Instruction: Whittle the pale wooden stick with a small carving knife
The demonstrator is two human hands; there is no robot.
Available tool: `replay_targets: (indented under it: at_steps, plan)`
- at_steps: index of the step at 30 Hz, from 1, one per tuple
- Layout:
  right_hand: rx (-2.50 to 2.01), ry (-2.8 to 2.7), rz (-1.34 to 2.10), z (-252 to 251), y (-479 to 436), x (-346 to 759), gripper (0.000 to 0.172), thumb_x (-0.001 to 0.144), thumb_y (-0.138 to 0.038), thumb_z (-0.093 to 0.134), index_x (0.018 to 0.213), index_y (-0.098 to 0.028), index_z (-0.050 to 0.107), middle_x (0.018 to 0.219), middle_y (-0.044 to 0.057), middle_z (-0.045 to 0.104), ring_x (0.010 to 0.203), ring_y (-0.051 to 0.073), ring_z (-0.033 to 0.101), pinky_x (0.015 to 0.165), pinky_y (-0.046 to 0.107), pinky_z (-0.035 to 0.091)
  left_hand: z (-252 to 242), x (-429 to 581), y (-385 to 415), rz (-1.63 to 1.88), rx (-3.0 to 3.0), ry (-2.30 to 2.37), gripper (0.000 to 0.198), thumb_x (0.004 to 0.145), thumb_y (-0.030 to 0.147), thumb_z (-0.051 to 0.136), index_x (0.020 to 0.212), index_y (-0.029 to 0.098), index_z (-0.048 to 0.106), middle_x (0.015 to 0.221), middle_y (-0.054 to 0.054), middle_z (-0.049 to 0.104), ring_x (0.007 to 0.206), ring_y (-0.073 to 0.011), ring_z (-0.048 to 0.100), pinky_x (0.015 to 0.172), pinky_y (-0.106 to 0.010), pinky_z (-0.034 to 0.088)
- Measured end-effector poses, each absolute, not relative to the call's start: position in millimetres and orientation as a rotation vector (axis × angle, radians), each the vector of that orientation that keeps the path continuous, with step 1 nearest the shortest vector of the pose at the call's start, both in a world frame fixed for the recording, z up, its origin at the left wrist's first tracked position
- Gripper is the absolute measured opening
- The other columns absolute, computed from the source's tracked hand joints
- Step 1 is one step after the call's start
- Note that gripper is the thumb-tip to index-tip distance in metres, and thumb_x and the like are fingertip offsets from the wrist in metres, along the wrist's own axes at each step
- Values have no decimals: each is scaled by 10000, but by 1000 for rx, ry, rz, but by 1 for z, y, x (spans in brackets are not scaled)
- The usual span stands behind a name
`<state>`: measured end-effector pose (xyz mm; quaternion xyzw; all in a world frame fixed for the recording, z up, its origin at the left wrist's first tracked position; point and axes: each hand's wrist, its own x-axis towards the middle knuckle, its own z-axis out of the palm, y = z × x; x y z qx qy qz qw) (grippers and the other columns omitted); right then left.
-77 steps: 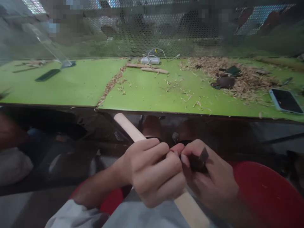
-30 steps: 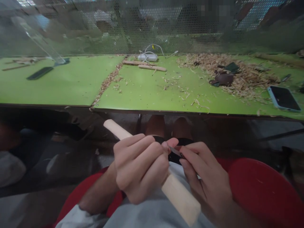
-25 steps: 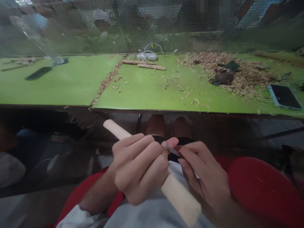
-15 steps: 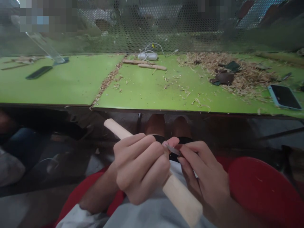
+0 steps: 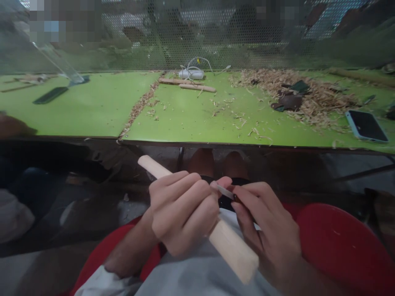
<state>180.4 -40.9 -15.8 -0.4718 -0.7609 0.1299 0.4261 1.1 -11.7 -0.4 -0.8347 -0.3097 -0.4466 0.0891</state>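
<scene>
Over my lap, my left hand [image 5: 183, 211] is wrapped round a pale, roughly shaped wooden stick [image 5: 234, 250]. The stick slants from the upper left, where its end is narrower, to a thick squared end at the lower right. My right hand [image 5: 268, 230] is closed on a small knife [image 5: 226, 191]. Its short blade points left, and the tip lies by my left fingertips. Most of the knife's handle is hidden in my right fingers. I cannot tell whether the blade touches the wood.
Ahead is a green table [image 5: 191, 123] with a heap of wood shavings [image 5: 327, 102], a phone [image 5: 367, 126], a carved stick [image 5: 197, 88] and a white cabled device [image 5: 191, 74]. A mesh screen [image 5: 191, 41] rises behind. Red stools [image 5: 339, 246] stand beside me. Another person's hand [image 5: 14, 125] is at left.
The wooden stick and both hands have shifted very slightly, with the grips unchanged. At the left, another person's hand has come up to the table edge.
</scene>
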Motion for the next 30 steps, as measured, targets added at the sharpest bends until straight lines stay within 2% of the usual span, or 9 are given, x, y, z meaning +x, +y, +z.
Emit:
replay_targets:
  at_steps: [5, 7, 10, 15, 22, 30]
  plan:
    - [-1331, -1507, 1059, 0, -41, 186, 127, 945, -321, 521, 1020, -255, 600, 680, 1, 608, 526, 127, 563, 441, 232, 445, -3, 7, -4, -1367, -2342, -926, 102, 815, 127, 701, 785, 171, 613, 592, 42, 541, 531, -83, 537, 518, -237, 429]
    - [-1407, -1324, 1274, 6, -41, 185, 168, 923, -400, 551, 987, -251, 597, 602, -11, 575, 477, 121, 519, 399, 222, 404, -5, 9, -3, -1441, -2290, -985, 81, 817, 161, 713, 869, 176, 652, 640, 30, 573, 571, -84, 557, 538, -224, 438]
    - [-1400, -1159, 1469, 12, -39, 184, 228, 871, -444, 619, 973, -242, 589, 586, -20, 562, 459, 110, 513, 373, 198, 394, -7, 9, -4, -1547, -2302, -1043, 124, 800, 172, 737, 906, 191, 675, 691, 22, 594, 610, -81, 564, 544, -204, 438]
    - [-1235, -1052, 1700, 18, -31, 191, 302, 816, -397, 690, 993, -236, 505, 568, -51, 579, 350, 92, 490, 290, 161, 355, -6, 10, -7, -1595, -2421, -1093, 123, 798, 161, 735, 902, 207, 688, 713, 24, 596, 598, -70, 544, 529, -189, 429]
    - [-1180, -1057, 1944, 29, -20, 204, 393, 776, -374, 727, 798, -236, 359, 518, -55, 592, 296, 83, 460, 258, 131, 294, -4, 8, -5, -1683, -2690, -1080, 77, 813, 144, 712, 866, 194, 687, 686, 20, 585, 555, -69, 521, 484, -213, 381]
    - [-1208, -1087, 2032, 30, -17, 200, 382, 773, -331, 710, 765, -238, 340, 527, -61, 588, 303, 75, 469, 252, 138, 290, 3, 9, -7, -1655, -2750, -1218, 140, 837, 116, 665, 728, 200, 638, 633, 26, 569, 535, -75, 513, 474, -232, 375]
